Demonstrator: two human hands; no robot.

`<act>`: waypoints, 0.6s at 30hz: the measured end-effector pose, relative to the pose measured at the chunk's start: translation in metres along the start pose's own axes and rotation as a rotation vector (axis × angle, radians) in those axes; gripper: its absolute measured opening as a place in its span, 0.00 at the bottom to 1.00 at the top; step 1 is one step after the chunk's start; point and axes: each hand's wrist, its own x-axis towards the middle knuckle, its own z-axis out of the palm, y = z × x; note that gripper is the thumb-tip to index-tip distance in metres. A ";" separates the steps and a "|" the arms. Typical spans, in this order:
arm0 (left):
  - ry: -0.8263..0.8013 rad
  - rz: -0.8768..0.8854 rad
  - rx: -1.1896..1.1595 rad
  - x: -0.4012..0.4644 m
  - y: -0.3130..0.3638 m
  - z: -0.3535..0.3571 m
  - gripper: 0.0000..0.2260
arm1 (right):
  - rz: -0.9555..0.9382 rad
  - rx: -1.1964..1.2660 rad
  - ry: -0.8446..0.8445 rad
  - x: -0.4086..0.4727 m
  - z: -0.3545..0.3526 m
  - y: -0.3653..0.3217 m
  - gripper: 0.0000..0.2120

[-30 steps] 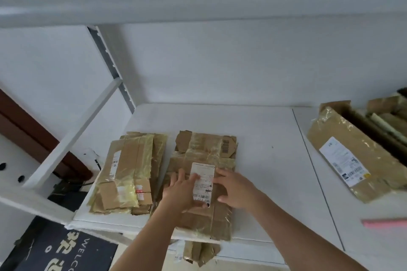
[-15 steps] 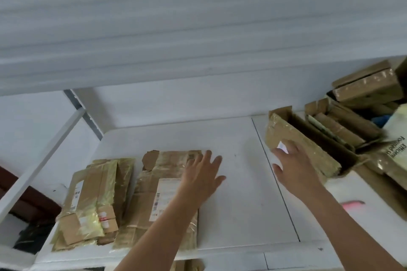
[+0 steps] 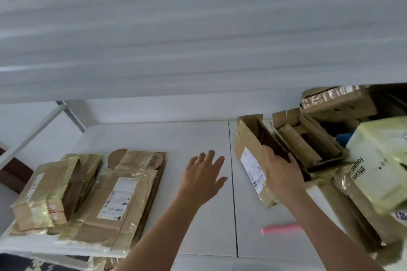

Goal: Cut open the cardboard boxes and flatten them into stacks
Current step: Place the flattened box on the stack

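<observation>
Rightward, right hand (image 3: 283,177) gripping open box (image 3: 253,160), long axis near-to-far, mouth up; left hand (image 3: 203,179) spread, empty.

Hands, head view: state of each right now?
Left hand: open, fingers spread, holding nothing.
Right hand: gripping the open cardboard box by its rim.
</observation>
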 end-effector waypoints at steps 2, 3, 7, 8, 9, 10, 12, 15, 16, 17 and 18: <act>-0.002 -0.043 0.019 0.000 0.004 -0.003 0.25 | -0.051 0.154 -0.004 0.003 -0.005 -0.001 0.25; -0.010 -0.067 0.027 -0.002 0.005 -0.005 0.25 | -0.069 0.294 -0.020 0.005 -0.007 -0.002 0.24; 0.000 -0.154 0.026 -0.017 -0.002 -0.017 0.23 | -0.078 0.951 -0.098 0.010 -0.014 -0.020 0.24; 0.023 -0.182 0.018 -0.023 -0.006 -0.021 0.22 | -0.039 1.094 -0.136 0.011 -0.014 -0.027 0.24; 0.046 -0.205 0.005 -0.029 -0.010 -0.027 0.22 | 0.025 1.241 -0.189 0.010 -0.014 -0.035 0.23; 0.070 -0.224 -0.015 -0.035 -0.015 -0.033 0.21 | 0.112 1.395 -0.253 0.009 -0.013 -0.042 0.21; 0.134 -0.243 -0.069 -0.046 -0.022 -0.044 0.21 | 0.281 1.607 -0.395 0.004 -0.006 -0.054 0.17; 0.242 -0.225 -0.198 -0.055 -0.027 -0.056 0.22 | 0.419 1.909 -0.678 -0.006 0.021 -0.062 0.16; 0.246 -0.218 -0.246 -0.057 -0.026 -0.058 0.22 | 0.439 2.011 -0.778 -0.011 0.029 -0.064 0.18; 0.223 -0.210 -0.280 -0.058 -0.022 -0.060 0.21 | 0.456 2.062 -0.857 -0.016 0.037 -0.065 0.20; 0.170 -0.206 -0.299 -0.058 -0.019 -0.057 0.21 | 0.469 2.045 -0.910 -0.021 0.044 -0.066 0.20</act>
